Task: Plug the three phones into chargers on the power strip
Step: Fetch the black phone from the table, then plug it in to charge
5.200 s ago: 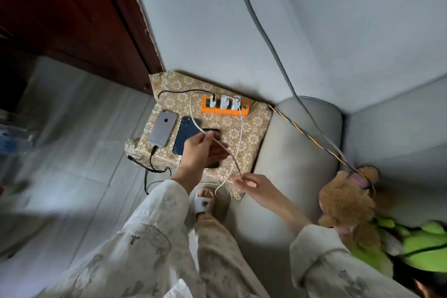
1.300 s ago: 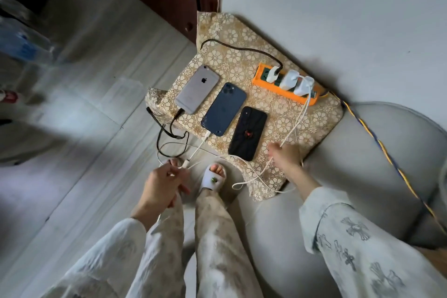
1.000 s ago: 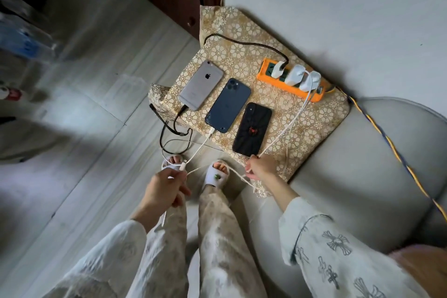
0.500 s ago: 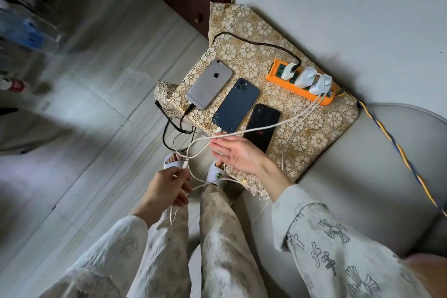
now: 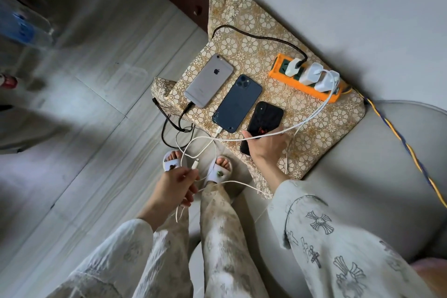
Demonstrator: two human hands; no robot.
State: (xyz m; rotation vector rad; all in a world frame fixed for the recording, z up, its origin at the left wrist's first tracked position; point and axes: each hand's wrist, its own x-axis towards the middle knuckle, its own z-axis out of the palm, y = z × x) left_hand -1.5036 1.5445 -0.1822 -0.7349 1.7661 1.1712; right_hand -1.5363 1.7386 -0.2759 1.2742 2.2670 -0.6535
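Head view: a white cable [image 5: 193, 167] is pinched near its free plug by the left hand [image 5: 174, 185], low over the feet. The black phone [image 5: 264, 121] is gripped at its near end by the right hand [image 5: 267, 144] on the patterned cloth [image 5: 314, 128]. Beside it, the blue phone [image 5: 237, 104] and silver phone [image 5: 209, 80] are seen cabled. Three chargers are seated in the orange strip [image 5: 307, 87].

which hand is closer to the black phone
Right. The right hand grips the black phone at its near end; the left hand is off the table, pinching a white cable plug.
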